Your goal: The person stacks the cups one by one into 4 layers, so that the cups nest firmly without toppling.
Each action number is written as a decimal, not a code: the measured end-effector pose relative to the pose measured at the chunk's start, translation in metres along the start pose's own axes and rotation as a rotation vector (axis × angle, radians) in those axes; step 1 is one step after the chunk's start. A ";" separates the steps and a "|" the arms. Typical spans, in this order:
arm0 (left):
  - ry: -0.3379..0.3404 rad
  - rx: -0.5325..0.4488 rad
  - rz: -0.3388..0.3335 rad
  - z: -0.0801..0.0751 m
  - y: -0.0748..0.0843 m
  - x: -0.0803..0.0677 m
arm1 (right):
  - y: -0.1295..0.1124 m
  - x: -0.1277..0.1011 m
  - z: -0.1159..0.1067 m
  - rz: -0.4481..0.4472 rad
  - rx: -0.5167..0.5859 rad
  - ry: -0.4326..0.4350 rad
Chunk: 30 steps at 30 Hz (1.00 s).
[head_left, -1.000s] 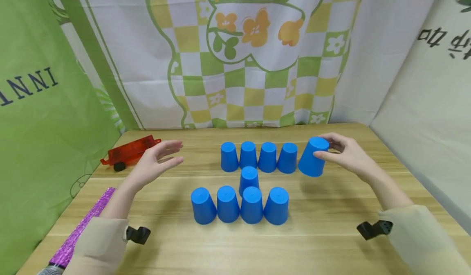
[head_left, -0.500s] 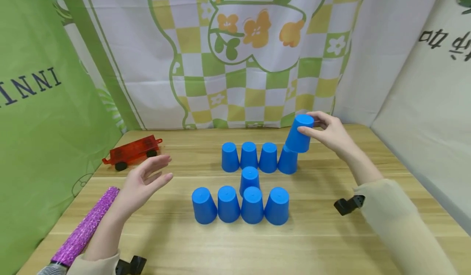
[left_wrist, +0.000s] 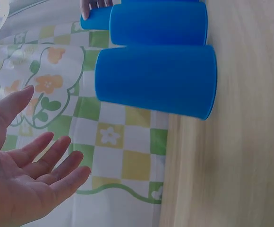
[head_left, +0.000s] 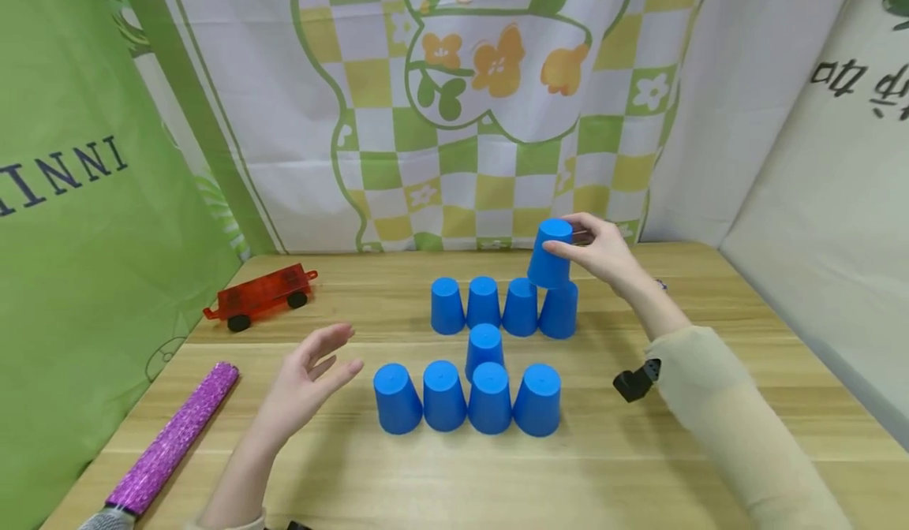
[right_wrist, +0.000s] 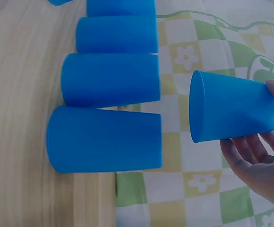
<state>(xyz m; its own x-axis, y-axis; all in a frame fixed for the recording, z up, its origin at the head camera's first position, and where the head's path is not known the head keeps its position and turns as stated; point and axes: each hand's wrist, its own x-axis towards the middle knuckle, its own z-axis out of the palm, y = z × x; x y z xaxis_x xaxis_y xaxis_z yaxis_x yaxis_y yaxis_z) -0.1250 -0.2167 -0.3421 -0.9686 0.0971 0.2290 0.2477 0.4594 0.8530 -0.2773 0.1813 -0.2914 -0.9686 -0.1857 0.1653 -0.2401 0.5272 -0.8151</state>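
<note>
My right hand grips a blue cup, mouth down and slightly tilted, above the right end of a back row of upside-down blue cups. In the right wrist view this held cup hangs apart from the tops of the row, thumb on one side and fingers on the other. One blue cup stands between that row and a front row of cups. Left of the front row my left hand hovers, fingers loosely bent and holding nothing; the left wrist view shows its bare palm.
A red toy trailer with black wheels stands at the back left of the wooden table. A glittery purple stick lies along the left side. Patterned cloth hangs behind the table's far edge.
My right hand has lifted the cup from the right end of the back row and carried it left over that row. My left hand dipped slightly and shifted, still holding nothing.
</note>
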 end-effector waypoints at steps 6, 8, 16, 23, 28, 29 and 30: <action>-0.039 -0.017 -0.062 0.019 -0.004 0.003 | 0.002 0.004 0.009 0.012 0.018 -0.008; -0.060 -0.032 -0.079 0.025 -0.006 0.004 | 0.003 0.003 0.010 0.015 0.018 -0.012; -0.115 -0.051 -0.149 0.046 -0.017 0.006 | 0.010 0.003 0.016 0.036 0.025 -0.032; -0.182 -0.040 -0.186 0.053 -0.019 0.004 | 0.016 0.004 0.019 0.027 0.034 -0.027; -0.187 -0.015 -0.192 0.052 -0.019 0.003 | 0.017 0.004 0.019 0.020 0.019 -0.020; -0.191 -0.009 -0.192 0.052 -0.019 0.003 | 0.018 0.004 0.019 0.021 0.018 -0.019; -0.193 -0.004 -0.193 0.052 -0.019 0.003 | 0.018 0.004 0.019 0.019 0.017 -0.019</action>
<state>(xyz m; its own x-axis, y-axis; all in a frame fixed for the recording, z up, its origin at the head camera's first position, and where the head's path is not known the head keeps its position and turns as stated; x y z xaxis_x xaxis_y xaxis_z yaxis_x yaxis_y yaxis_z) -0.1335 -0.1799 -0.3823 -0.9841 0.1750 -0.0311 0.0582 0.4825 0.8740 -0.2840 0.1746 -0.3158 -0.9717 -0.1910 0.1391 -0.2200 0.5166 -0.8275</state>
